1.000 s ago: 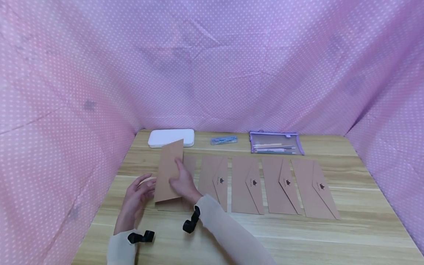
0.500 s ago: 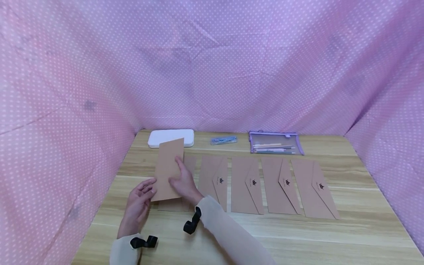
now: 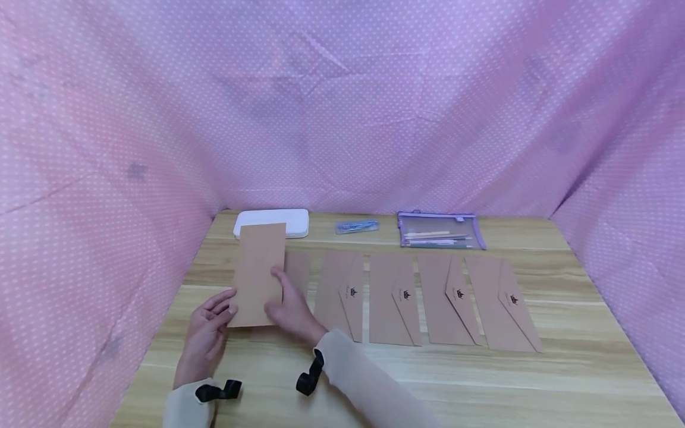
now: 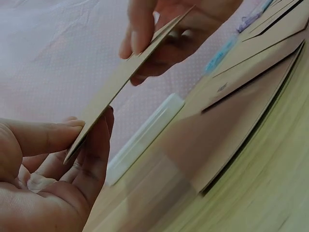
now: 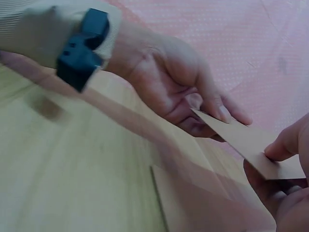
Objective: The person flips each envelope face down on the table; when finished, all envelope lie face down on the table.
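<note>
A plain brown paper envelope [image 3: 257,261] is held up off the table, its plain side toward the head camera. My left hand [image 3: 204,330] pinches its lower left edge between thumb and fingers. At the right edge, my right hand [image 3: 293,309] grips it with the thumb on the face and the fingers behind. In the left wrist view the envelope [image 4: 120,77] appears nearly edge-on between both hands. Under it on the table lies another brown envelope [image 3: 299,267], partly covered. To the right several similar envelopes [image 3: 382,297] lie in a row, their flaps printed with a dark crown.
Along the back of the wooden table [image 3: 481,386] stand a white flat case [image 3: 297,220], a small clear blue packet [image 3: 357,226] and a purple mesh zip pouch [image 3: 441,229] with pens inside. Pink dotted cloth [image 3: 342,119] surrounds the table's back and sides.
My left hand has come to the envelope's left edge and now pinches it. Both hands and the envelope have shifted slightly left, and the envelope stands straighter.
</note>
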Motion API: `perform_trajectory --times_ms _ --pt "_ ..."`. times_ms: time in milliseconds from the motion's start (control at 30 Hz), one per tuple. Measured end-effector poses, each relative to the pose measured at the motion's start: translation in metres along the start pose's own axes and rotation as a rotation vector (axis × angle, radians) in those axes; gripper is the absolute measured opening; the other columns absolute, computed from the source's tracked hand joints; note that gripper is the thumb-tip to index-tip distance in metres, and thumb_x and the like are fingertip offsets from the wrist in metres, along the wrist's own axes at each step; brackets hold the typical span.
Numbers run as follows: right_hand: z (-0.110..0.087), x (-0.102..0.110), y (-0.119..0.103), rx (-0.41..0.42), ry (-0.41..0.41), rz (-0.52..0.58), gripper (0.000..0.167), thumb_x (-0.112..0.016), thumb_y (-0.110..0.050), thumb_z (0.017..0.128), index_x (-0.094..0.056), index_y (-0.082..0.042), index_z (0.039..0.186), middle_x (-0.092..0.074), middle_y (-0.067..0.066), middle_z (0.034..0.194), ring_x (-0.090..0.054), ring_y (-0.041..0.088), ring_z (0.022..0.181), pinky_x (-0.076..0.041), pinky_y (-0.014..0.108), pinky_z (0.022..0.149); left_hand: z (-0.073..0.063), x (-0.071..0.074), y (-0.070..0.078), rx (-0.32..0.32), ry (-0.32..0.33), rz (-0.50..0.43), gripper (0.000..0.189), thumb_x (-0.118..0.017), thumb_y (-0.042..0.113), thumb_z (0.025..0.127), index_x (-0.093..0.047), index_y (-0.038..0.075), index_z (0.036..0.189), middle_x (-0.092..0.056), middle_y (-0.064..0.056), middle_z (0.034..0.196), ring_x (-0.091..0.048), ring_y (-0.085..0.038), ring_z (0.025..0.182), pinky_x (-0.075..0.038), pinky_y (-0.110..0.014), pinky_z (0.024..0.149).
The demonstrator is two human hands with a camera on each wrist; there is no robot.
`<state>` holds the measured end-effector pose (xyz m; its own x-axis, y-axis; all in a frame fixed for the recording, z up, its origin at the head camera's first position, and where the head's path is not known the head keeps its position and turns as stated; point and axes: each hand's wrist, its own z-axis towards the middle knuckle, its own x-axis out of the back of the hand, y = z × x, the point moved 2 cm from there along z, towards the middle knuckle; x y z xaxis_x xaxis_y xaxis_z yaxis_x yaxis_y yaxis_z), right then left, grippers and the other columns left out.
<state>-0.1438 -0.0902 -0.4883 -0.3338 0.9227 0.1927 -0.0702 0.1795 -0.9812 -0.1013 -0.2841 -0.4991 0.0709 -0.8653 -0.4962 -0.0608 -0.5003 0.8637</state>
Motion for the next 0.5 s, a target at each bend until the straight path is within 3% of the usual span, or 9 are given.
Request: perform_trajectory --times_ms 133,233,333,500 --pt "-0.009 -0.009 0.003 0.020 -0.037 -0.016 0.068 -0.062 0.001 0.087 -0.041 -0.013 0.150 -0.054 0.007 0.145 -0.059 0.002 0.092 -0.052 0.019 0.082 -0.003 0.011 0.005 0.006 0.029 -0.010 0.039 -0.051 -0.016 0.094 -0.070 0.009 0.117 -0.077 0.004 0.093 -0.069 -0.001 0.081 -0.051 -0.009 0.062" --pt "-0.013 -0.015 0.006 0.042 -0.041 -0.017 0.058 -0.063 0.004 0.087 -0.049 -0.005 0.143 -0.065 0.011 0.119 -0.046 -0.003 0.065 -0.045 0.013 0.060 -0.004 0.018 0.008 -0.002 0.026 0.009 0.039 -0.050 -0.016 0.095 -0.071 0.010 0.117 -0.077 0.005 0.094 -0.069 -0.001 0.081 -0.049 -0.009 0.060" --pt "-0.016 -0.020 0.008 0.052 -0.033 -0.034 0.049 -0.063 0.006 0.086 -0.056 -0.001 0.134 -0.068 0.013 0.100 -0.051 -0.005 0.067 -0.047 0.012 0.061 -0.005 0.026 0.009 -0.016 0.029 0.042 0.041 -0.050 -0.017 0.094 -0.072 0.011 0.115 -0.078 0.005 0.097 -0.069 -0.001 0.082 -0.050 -0.009 0.062" --pt "-0.020 -0.031 0.009 0.018 -0.075 0.012 0.044 -0.063 0.009 0.086 -0.058 0.003 0.130 -0.067 0.016 0.103 -0.065 0.001 0.070 -0.053 0.012 0.063 -0.007 0.038 0.011 -0.014 0.048 0.031 0.041 -0.050 -0.018 0.094 -0.072 0.011 0.113 -0.077 0.005 0.105 -0.070 -0.002 0.088 -0.055 -0.012 0.076"
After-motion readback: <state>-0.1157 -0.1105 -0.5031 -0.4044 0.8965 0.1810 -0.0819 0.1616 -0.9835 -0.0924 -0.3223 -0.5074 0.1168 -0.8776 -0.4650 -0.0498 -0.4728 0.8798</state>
